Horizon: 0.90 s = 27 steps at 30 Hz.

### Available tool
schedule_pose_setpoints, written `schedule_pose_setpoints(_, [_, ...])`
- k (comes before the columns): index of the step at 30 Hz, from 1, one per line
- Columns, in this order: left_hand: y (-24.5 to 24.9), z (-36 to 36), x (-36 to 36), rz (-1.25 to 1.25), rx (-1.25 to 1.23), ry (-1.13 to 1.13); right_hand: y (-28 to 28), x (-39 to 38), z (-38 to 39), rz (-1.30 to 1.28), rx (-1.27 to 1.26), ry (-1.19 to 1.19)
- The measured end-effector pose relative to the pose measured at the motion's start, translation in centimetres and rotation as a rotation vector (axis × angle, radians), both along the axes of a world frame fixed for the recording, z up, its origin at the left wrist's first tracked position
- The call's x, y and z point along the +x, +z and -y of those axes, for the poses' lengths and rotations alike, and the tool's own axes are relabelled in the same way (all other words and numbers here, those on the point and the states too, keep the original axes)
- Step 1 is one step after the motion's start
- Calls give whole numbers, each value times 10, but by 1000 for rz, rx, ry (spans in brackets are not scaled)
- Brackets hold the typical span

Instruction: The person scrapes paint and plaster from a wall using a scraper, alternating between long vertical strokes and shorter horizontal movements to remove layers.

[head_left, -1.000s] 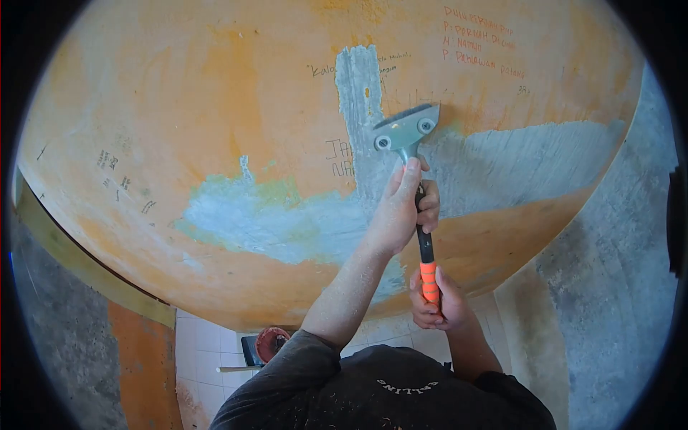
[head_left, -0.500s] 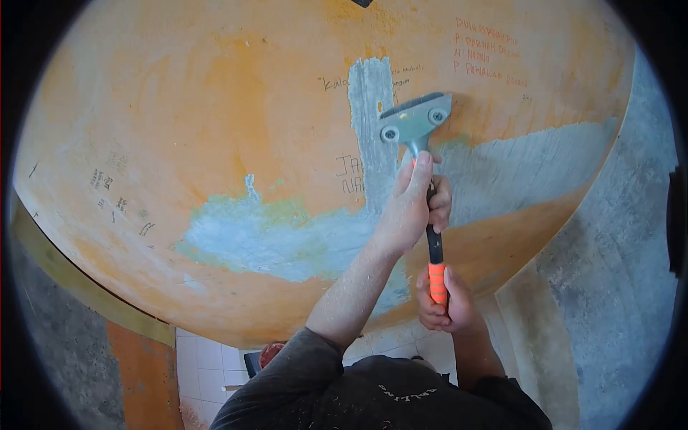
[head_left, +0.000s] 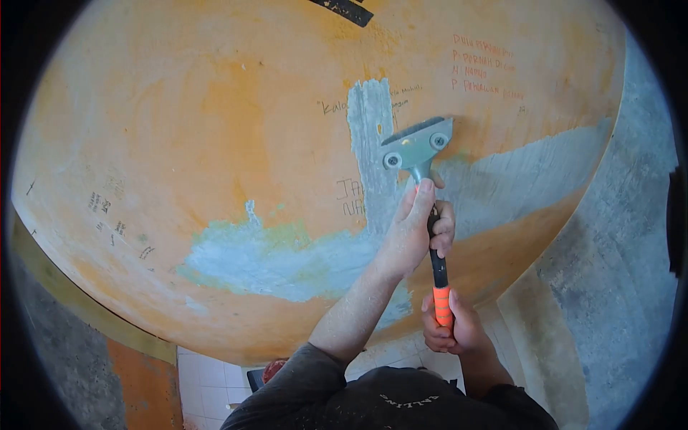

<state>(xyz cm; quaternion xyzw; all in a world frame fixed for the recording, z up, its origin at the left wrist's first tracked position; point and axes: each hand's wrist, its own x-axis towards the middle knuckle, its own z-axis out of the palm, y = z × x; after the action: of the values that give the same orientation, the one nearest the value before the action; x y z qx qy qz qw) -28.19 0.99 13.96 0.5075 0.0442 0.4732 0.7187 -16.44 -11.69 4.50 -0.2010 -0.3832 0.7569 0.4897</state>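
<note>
A long-handled scraper (head_left: 418, 149) with a wide grey-green head and two screws is held at a slant against an orange painted wall (head_left: 229, 143). Its blade edge overlaps the orange paint just right of a vertical grey strip (head_left: 373, 136) of bare surface. My left hand (head_left: 421, 223) wraps the upper handle, thumb lying along it just below the head. Lower down, my right hand (head_left: 450, 326) is closed around the orange grip (head_left: 443, 304) at the handle's end. Pale dust speckles my left forearm.
A bluish-grey scraped patch (head_left: 279, 261) spreads left of my hands, and another bare band (head_left: 523, 172) lies to the right. Handwriting (head_left: 487, 68) marks the upper wall. A black strip (head_left: 344, 11) shows at the top. White floor tiles (head_left: 211, 376) and a reddish object (head_left: 274, 370) are below.
The view has tilted up, so the wall, scraper and hands sit lower and more of the black strip shows. Against the wall, the scraper has hardly moved; both hands keep their grip.
</note>
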Motion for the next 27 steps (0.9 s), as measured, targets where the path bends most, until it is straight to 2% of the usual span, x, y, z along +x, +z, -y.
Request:
schedule_pose_setpoints(3, [15,-4,0,10,38,0,7,-4,-6,-28,19,19])
schedule_pose_setpoints(7, [0,0,0,-21,9,0,-2,0,2,-21,-3,12])
schedule_pose_setpoints(14, [13,0,-5,17,12,23,7,-2,-10,30,19,-2])
schedule_pose_setpoints(17, [0,1,-2,-18,5,7,-7,2,-2,-32,7,25])
schedule_pose_setpoints(21, [17,-5,-2,-14,51,20,3,-2,-10,-38,21,12])
schedule_pose_setpoints(27, [9,-2,-6,-31,38,16,-2,-6,-9,-77,19,30])
